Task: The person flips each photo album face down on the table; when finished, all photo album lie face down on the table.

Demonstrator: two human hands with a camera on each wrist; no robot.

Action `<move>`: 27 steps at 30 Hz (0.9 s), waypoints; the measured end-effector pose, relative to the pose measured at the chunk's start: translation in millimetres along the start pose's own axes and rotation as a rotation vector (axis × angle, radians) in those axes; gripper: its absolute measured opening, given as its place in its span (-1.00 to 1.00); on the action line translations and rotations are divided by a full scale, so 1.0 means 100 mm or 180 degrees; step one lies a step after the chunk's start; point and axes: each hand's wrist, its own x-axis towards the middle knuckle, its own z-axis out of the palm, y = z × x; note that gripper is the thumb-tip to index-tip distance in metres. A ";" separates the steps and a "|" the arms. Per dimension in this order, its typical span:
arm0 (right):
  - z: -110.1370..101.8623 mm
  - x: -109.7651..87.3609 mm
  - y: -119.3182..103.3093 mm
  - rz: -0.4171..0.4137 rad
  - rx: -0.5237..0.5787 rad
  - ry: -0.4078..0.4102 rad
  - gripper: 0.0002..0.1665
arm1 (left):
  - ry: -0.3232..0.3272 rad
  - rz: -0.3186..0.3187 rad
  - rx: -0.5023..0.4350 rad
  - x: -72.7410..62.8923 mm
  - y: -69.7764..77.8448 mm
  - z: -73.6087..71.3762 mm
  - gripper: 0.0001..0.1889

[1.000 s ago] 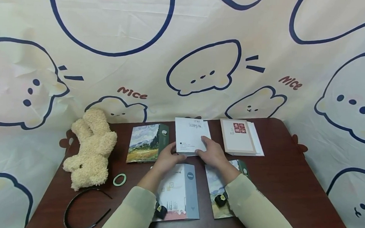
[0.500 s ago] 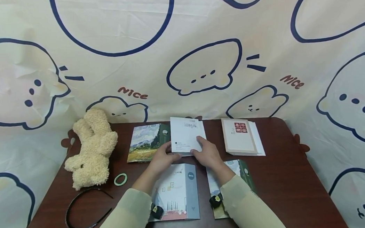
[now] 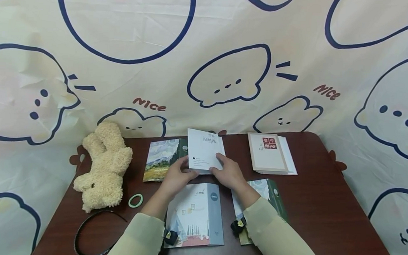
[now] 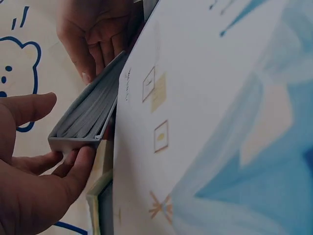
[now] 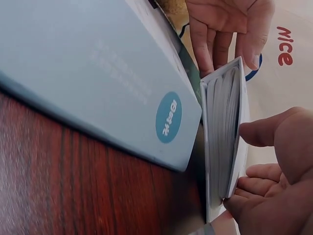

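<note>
Both hands hold a small white book (image 3: 204,149) with dark lettering on its cover, near the back of the table. My left hand (image 3: 176,177) grips its left side, with fingers (image 4: 80,169) bent against the book's edge. On the opposite side my right hand (image 3: 232,174) has its thumb on the cover and its fingers under the book. The right wrist view shows the pages (image 5: 224,115) between slightly parted covers. Overlapped by the white book is a landscape-painted book (image 3: 161,158) with a dark green spine. A pale blue illustrated book (image 3: 195,216) lies below the hands.
Another landscape-painted book (image 3: 267,188) lies partly under the right forearm. A cream book (image 3: 267,153) with red squares rests on a white one at the back right. At left are a plush toy (image 3: 105,168), a green ring (image 3: 136,195) and a black headband (image 3: 78,233).
Both hands have carried the white book leftward, and it now tilts a little and overlaps the green spine of the painted book. The other items stay in place.
</note>
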 end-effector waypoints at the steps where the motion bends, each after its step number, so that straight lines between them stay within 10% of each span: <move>1: 0.00 0.00 0.00 -0.0001 0.0016 0.0000 -0.20 | 0.0022 0.0022 0.0040 -0.01 0.00 -0.01 -0.26; 27: 0.10 -0.09 -0.09 0.0056 0.0818 -0.0152 -0.24 | 0.0417 0.0312 0.0368 -0.10 0.13 -0.17 -0.42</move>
